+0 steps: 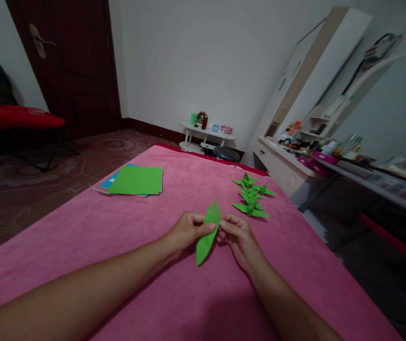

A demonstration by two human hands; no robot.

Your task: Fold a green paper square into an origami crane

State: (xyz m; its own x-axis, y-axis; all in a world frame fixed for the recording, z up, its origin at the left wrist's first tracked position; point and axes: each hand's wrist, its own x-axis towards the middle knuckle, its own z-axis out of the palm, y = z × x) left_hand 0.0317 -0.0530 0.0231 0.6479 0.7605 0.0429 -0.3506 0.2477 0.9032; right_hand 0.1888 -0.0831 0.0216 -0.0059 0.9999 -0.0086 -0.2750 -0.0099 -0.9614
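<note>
A folded green origami paper (206, 244), long and narrow with two points at its far end, is held above the pink cloth. My left hand (188, 231) grips it from the left, thumb lying across its face and fingers behind. On the other side, my right hand (237, 235) pinches the paper's right edge between thumb and fingertips. Several finished-looking green paper figures (251, 208) with pointed wings sit together to the right, beyond my right hand. A stack of square paper sheets (137, 180), green on top with blue showing beneath, lies to the left.
The pink cloth (125, 265) covers the surface under my hands. A cluttered dressing table (288, 156) stands along the right side. Beyond the far edge is a low white shelf (208, 130) with small items. A chair with red fabric (14, 116) stands at left near a dark door (68, 66).
</note>
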